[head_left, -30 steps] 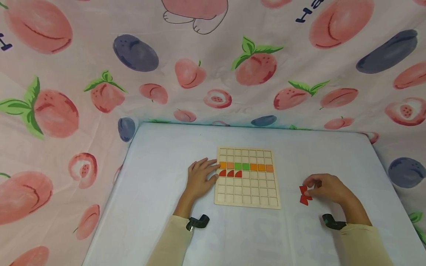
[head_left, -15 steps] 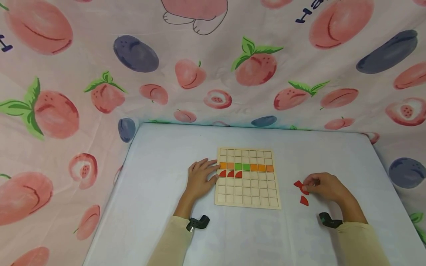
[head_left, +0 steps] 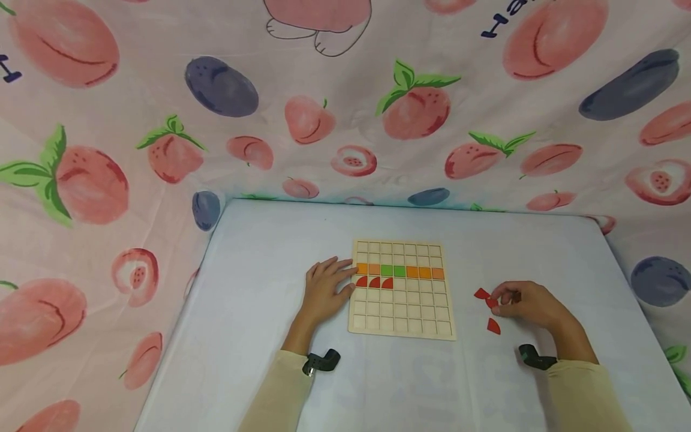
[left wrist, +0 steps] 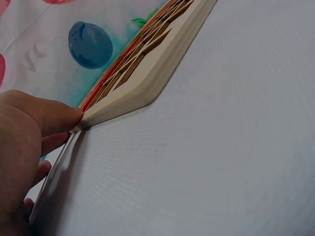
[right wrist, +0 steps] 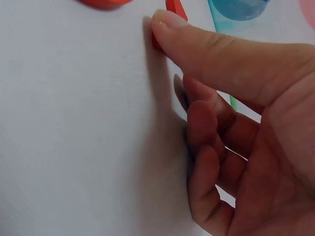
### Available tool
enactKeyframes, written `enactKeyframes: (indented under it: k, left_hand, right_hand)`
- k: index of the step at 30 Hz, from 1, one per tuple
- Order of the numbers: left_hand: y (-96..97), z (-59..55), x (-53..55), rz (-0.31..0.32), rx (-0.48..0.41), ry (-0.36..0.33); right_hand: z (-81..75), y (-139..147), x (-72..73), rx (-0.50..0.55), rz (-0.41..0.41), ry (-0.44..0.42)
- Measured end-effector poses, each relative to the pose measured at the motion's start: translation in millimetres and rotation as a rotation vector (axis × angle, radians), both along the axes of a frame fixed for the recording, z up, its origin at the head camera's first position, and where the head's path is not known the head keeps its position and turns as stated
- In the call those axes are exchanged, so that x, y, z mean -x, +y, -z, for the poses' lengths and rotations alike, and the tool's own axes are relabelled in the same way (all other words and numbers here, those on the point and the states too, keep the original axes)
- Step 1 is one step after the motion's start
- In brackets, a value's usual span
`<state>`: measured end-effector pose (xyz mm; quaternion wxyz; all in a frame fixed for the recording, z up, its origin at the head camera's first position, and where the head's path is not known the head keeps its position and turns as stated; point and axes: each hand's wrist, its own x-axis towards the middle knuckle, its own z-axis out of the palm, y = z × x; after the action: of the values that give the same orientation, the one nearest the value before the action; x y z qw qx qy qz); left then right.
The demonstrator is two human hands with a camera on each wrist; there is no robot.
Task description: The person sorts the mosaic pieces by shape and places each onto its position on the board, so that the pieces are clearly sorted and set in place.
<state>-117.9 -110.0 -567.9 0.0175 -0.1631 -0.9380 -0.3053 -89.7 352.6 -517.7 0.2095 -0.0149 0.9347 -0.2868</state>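
Red quarter-circle pieces lie near my right hand (head_left: 526, 303), whose thumb and index finger pinch one red quarter-circle piece (head_left: 491, 303) at the tabletop. Touching or just beyond it is another red piece (head_left: 481, 293); a third red piece (head_left: 493, 326) lies nearer the body. In the right wrist view the thumb (right wrist: 197, 46) covers most of the pinched piece. My left hand (head_left: 326, 289) has its fingers spread against the left edge of a square wooden grid board (head_left: 402, 333). Its thumb (left wrist: 61, 117) touches the board's side in the left wrist view.
One board row holds orange and green squares (head_left: 392, 270); below it, several red quarter-circles (head_left: 374, 282) fill the left cells. A white cloth (head_left: 270, 240) covers the table. A fruit-print curtain (head_left: 345, 78) rises behind and at the sides.
My right hand has shifted slightly and separated the red pieces: one moved away toward the upper left, one stays apart below. The left hand and the board have not moved.
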Motion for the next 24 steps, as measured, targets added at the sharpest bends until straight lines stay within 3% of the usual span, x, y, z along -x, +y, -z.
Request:
enactKeyframes:
  k: [8, 19, 24]
  left_hand:
    - [0.6, 0.2, -0.7, -0.002, 0.004, 0.013]
    - [0.6, 0.5, -0.5, -0.002, -0.011, 0.007]
    - [0.3, 0.4, -0.1, 0.002, -0.017, 0.007]
  right_hand:
    - [-1.0, -2, 1.5, 0.003, 0.009, -0.019]
    - [-7.4, -7, 0.2, 0.039, -0.048, -0.031]
    - [-8.7, -13, 3.1, 0.118, -0.081, -0.021]
